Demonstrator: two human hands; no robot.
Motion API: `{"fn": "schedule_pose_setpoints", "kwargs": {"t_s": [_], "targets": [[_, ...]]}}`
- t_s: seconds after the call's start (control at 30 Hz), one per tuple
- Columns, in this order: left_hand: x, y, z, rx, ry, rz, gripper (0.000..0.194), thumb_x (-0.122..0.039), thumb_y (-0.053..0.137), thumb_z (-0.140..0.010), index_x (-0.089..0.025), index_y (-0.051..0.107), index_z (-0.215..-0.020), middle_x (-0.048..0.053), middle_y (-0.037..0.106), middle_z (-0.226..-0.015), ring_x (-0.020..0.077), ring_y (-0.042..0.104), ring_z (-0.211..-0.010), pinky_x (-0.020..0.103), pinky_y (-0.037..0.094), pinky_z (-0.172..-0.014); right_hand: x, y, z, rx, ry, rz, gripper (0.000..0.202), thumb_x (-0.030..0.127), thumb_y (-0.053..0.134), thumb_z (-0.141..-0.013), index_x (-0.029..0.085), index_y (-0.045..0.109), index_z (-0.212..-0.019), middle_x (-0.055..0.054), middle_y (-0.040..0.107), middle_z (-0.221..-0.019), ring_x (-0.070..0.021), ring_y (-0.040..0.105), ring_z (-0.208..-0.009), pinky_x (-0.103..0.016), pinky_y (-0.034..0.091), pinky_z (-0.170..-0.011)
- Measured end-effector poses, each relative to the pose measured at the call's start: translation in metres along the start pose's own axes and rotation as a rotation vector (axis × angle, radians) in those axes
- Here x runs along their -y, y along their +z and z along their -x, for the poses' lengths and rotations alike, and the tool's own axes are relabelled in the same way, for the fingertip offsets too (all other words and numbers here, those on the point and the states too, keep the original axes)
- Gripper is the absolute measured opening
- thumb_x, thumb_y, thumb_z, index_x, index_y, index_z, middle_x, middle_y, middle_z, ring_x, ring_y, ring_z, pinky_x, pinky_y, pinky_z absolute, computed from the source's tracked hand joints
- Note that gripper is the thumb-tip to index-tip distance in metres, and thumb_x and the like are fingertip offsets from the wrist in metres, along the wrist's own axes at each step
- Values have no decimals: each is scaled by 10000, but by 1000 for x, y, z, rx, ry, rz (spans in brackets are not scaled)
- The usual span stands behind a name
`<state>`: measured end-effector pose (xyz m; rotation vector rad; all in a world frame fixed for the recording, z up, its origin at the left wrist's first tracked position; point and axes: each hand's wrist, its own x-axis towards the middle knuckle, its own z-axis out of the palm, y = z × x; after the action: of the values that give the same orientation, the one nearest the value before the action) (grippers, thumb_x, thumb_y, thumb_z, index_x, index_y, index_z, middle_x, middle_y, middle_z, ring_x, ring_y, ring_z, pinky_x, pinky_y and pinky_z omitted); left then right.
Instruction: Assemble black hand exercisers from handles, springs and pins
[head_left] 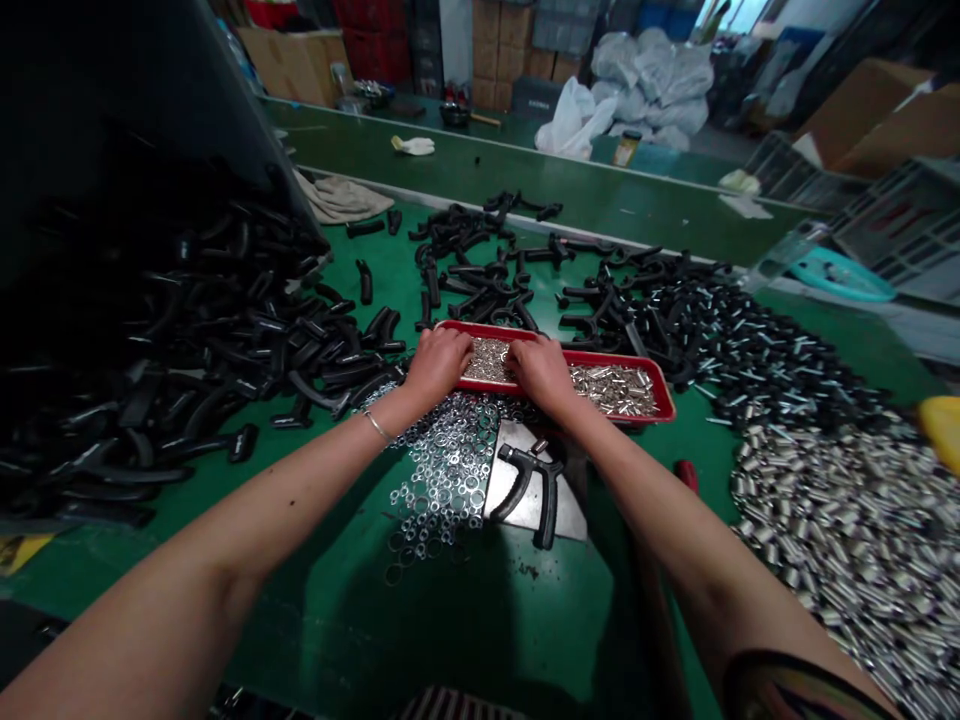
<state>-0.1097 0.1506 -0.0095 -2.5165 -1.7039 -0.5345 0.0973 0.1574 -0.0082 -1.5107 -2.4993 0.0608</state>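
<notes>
My left hand (437,362) reaches into the left end of a long red tray (666,400), its fingers bent down into tiny metal pieces (489,360). Over the middle of the same tray, my right hand (541,374) has its fingers curled together at those pieces. What either set of fingertips pinches is too small to make out. Small metal cylinders (619,388) fill the tray's right part. Nearer me, a forked black handle part (549,500) lies on a metal plate (574,520), with a small metal cylinder (538,445) by its top. Loose metal rings and nuts (442,465) spread left of the plate.
Black handles (277,345) are heaped at the left, and more black parts (480,265) lie behind the tray. At right are piles of black pieces with metal pins (772,350) and metal cylinders (855,520). A red-ended tool handle (685,475) lies beside my right forearm.
</notes>
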Motion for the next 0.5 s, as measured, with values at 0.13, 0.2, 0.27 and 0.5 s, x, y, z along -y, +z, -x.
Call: {"fn": "schedule_pose_setpoints", "kwargs": {"t_s": [0.13,0.2,0.27,0.5], "targets": [[-33,-15,30,-54,42,179,169,-280,500,-984,-188,641,-989,85,653,-1053,253,522,-1053,411,354,-930,-1,3,0,-58,62,-48,231,152,398,-974,128,625,-1006,-167,688,-1039,-287,520,-999,-379,309,-838],[-62,-20,53,42,188,277,195,-309,485,-996,-200,646,-979,57,659,-1009,229,524,-1008,399,352,-921,-2,0,2,-94,68,-112,217,144,402,-962,144,612,-1015,-139,681,-1061,-263,520,-1001,-366,326,-862],[-88,-19,74,162,296,326,204,-313,490,-997,-201,656,-958,47,662,-970,221,525,-978,392,352,-906,-2,-6,10,-174,75,-293,177,157,434,-945,157,602,-1000,-111,678,-1046,-238,539,-990,-353,362,-884],[-114,-7,90,207,282,275,238,-327,485,-996,-187,665,-928,57,658,-943,228,524,-945,389,347,-865,5,-28,113,-252,283,-1106,119,333,606,-883,236,614,-952,-20,660,-953,-171,639,-723,-315,521,-685]]}}
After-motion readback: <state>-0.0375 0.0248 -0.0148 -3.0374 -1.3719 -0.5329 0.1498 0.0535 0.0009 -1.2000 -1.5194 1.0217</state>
